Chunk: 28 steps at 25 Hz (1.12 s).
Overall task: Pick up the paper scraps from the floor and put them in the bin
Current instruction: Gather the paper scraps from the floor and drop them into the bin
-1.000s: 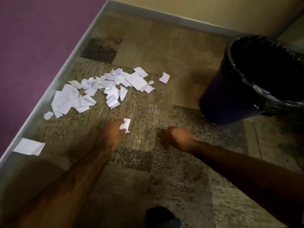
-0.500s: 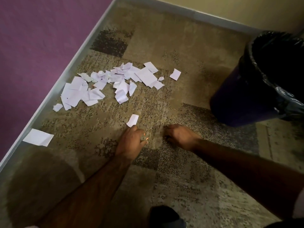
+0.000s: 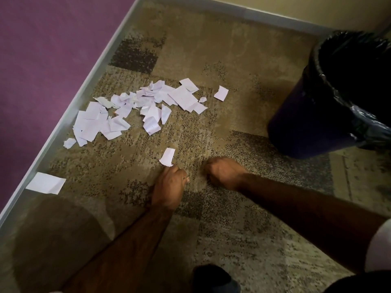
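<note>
White paper scraps (image 3: 135, 111) lie in a loose pile on the patterned carpet near the purple wall. One separate scrap (image 3: 221, 93) lies to the pile's right, and a bigger piece (image 3: 45, 183) rests against the skirting at the left. My left hand (image 3: 169, 185) is low on the carpet, its fingers pinched on a small paper scrap (image 3: 167, 156) that sticks up from the fingertips. Beside it, my right hand (image 3: 224, 172) is a closed fist on the carpet, with nothing visible in it. The dark bin (image 3: 306, 123) with a black liner stands at the right, its mouth open.
A grey skirting board (image 3: 80, 98) runs along the purple wall on the left and along the yellow wall at the back. A dark shoe tip (image 3: 213, 278) shows at the bottom edge. Bare carpet lies between my hands and the bin.
My left hand has drawn back towards me with the small scrap and come closer to my right fist. The view has shifted left, so the bin now sits nearer the right edge.
</note>
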Available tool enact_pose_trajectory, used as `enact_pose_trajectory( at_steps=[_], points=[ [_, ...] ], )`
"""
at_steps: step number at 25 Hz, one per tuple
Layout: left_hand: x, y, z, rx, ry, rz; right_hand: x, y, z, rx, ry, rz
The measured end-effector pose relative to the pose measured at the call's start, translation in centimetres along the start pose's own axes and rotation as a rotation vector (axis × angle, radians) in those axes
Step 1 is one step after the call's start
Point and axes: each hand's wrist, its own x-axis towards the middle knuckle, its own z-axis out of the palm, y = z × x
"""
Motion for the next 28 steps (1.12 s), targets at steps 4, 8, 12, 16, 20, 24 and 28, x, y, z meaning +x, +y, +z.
enact_pose_trajectory(
  at_steps=[4,8,12,16,20,24,28],
  points=[
    [0.4,0.4,0.5,0.021,0.042,-0.069,-0.2,0.3,-0.1,0.112,-0.024,0.125],
    [1.1,-0.4,0.5,-0.012,-0.011,-0.007,-0.9,1.9,-0.9,0.229,-0.076,0.249],
    [1.9,-1.4,-0.4,-0.213,0.007,-0.109,-1.8,3.5,-1.0,0.26,-0.082,0.311],
    [1.4,-2.1,-1.4,-0.316,0.013,-0.139,-2.3,4.1,-1.0,0.265,-0.073,0.372],
    [0.7,-2.0,-0.8,-0.188,-0.046,-0.028,-2.3,2.8,-1.0,0.279,-0.049,0.32],
    [0.7,-2.1,-0.1,-0.161,-0.008,0.007,-2.2,1.6,-0.1,0.185,-0.027,0.179],
    [0.8,-2.5,0.3,-0.148,-0.007,0.033,-2.3,1.3,0.1,0.086,0.003,0.053]
  ],
)
